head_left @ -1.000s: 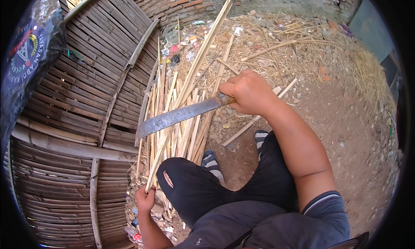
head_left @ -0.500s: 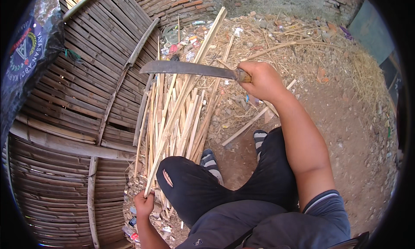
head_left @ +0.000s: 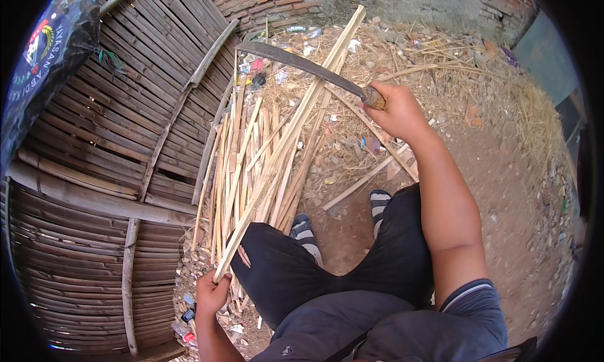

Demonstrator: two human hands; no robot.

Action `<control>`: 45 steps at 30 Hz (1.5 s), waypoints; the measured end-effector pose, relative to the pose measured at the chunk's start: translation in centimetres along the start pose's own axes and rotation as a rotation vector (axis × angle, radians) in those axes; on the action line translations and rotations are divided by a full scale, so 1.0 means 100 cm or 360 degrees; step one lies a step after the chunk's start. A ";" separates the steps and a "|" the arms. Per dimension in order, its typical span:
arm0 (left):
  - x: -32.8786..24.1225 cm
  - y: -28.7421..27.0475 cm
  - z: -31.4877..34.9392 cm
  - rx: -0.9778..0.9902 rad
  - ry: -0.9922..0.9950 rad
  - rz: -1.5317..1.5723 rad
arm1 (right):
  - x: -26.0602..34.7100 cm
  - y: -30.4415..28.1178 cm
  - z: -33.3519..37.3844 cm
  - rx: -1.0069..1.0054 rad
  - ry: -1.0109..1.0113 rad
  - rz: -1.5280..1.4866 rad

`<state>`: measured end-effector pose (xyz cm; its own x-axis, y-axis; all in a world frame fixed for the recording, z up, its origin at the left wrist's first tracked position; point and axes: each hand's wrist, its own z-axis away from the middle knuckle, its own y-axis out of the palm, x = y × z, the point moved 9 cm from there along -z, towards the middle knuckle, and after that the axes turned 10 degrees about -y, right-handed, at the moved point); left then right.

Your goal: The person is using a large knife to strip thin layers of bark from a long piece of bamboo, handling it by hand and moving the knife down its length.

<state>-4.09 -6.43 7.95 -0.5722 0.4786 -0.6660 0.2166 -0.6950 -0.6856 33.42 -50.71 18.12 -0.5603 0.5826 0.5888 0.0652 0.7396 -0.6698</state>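
Bare-handed and a bit sketchy, imo

So the long bamboo strip point(head_left: 277, 166) slants from beside the left knee point(head_left: 257, 245) up over a loose pile of strips point(head_left: 242, 148). Left hand point(head_left: 212, 293) is wrapped round its near end; right hand point(head_left: 399, 110), well apart, has a fist round the handle of the machete point(head_left: 302, 63), whose blade crosses the strip's far part. Can't tell if they touch.

My worry: a glancing stroke could skid down the strip toward the left fingers or that torn trouser knee. The strip might also roll on the uneven pile, and splinters could bite a bare palm.

Writing-wise: the dark sheet point(head_left: 44, 60) at upper left has pale capitals round a colourful emblem. The shirt point(head_left: 340, 318) has a tiny mark, too small to read.
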 end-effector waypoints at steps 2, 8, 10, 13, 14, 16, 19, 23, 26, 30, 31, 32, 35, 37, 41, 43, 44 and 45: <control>-0.005 0.005 0.000 -0.0014 0.0061 -0.0013 | 0.014 0.004 0.002 0.0023 -0.0184 -0.0015; -0.021 0.031 -0.003 0.0164 -0.0061 0.0223 | 0.099 0.055 0.025 0.0288 -0.0896 0.0135; -0.027 0.036 -0.004 0.0204 -0.0053 0.0258 | 0.119 0.066 0.035 0.0327 -0.1070 0.0141; -0.030 0.037 -0.003 0.0237 0.0003 0.0305 | 0.111 0.054 0.029 0.0288 -0.1017 0.0162; -0.032 0.038 -0.002 0.0246 0.0011 0.0325 | 0.102 0.048 0.025 0.0278 -0.0974 0.0167; -0.029 0.038 -0.002 0.0216 -0.0028 0.0343 | 0.070 0.037 0.012 0.0171 -0.0699 0.0128; -0.032 0.043 -0.002 0.0245 -0.0068 0.0409 | 0.045 0.020 0.007 0.0048 -0.0474 0.0060; -0.050 0.060 0.001 0.0394 -0.0133 0.0527 | 0.060 0.031 0.013 0.0113 -0.0638 0.0070; -0.060 0.067 0.006 0.0432 -0.0180 0.0487 | 0.098 0.054 0.025 0.0223 -0.0931 0.0114; -0.061 0.067 0.006 0.0400 -0.0080 0.0406 | 0.119 0.059 0.033 0.0251 -0.1103 0.0198; -0.059 0.065 0.007 0.0376 -0.0050 0.0398 | 0.114 0.054 0.029 0.0241 -0.1059 0.0222; -0.056 0.064 0.007 0.0361 -0.0049 0.0422 | 0.106 0.048 0.025 0.0233 -0.1011 0.0254; -0.055 0.064 0.007 0.0325 -0.0062 0.0492 | 0.053 0.019 0.009 0.0009 -0.0574 0.0165; -0.059 0.063 0.009 0.0295 -0.0108 0.0528 | 0.039 0.006 0.007 -0.0065 -0.0492 0.0179; -0.055 0.066 0.007 0.0330 -0.0075 0.0484 | 0.050 0.015 0.011 -0.0026 -0.0614 0.0153; -0.052 0.067 0.006 0.0330 -0.0058 0.0485 | 0.071 0.029 0.016 0.0071 -0.0747 0.0213; -0.051 0.066 0.005 0.0300 -0.0024 0.0492 | 0.084 0.033 0.019 0.0117 -0.0815 0.0242; -0.049 0.065 0.005 0.0270 0.0010 0.0499 | 0.095 0.033 0.021 0.0134 -0.0862 0.0261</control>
<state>-0.24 -13.58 6.91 -0.4939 0.2310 -0.8383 0.2463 -0.8874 -0.3896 26.59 -43.43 20.52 -0.8932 0.4150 0.1730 0.1334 0.6120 -0.7795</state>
